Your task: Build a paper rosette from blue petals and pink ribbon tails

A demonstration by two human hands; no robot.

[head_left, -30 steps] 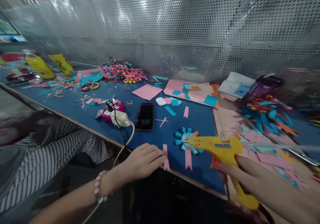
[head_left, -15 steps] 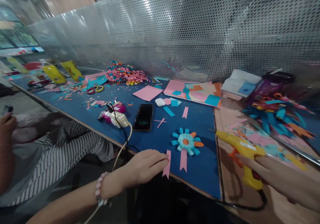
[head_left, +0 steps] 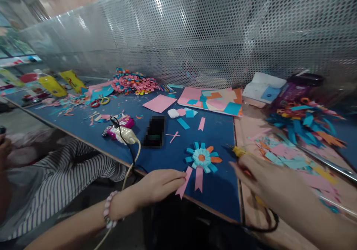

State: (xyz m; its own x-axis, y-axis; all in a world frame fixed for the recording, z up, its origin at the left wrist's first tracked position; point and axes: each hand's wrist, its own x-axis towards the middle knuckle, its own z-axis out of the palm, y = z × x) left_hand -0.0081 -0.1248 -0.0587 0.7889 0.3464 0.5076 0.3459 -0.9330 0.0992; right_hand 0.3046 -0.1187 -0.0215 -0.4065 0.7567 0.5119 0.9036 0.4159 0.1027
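My left hand [head_left: 160, 185] is at the table's front edge, its fingertips closed on a notched pink paper strip [head_left: 184, 183]. That strip slants, and its upper end reaches the paper rosette [head_left: 205, 163]. The rosette is light blue with an orange centre, blue and orange loops round it, and a second pink tail [head_left: 199, 179] hanging down. To the right of it, my right hand [head_left: 259, 179] is wrapped round a yellow hot glue gun [head_left: 239, 151]. The nozzle points left toward the rosette, not touching it. Most of the gun's body is hidden behind the hand.
Behind the rosette lie a phone [head_left: 154, 131], crossed pink strips [head_left: 173, 135] and paper sheets [head_left: 210, 99]. A power strip with cords [head_left: 122, 132] is at left. Finished-looking paper pieces are heaped [head_left: 134, 82] by the perforated metal panel [head_left: 178, 38]. A person in striped trousers [head_left: 64, 186] sits left.
My right hand has moved left and forward over the glue gun, which has turned and now shows less. The pink strip in my left hand has tilted, its top nearer the rosette. The view shifted slightly.
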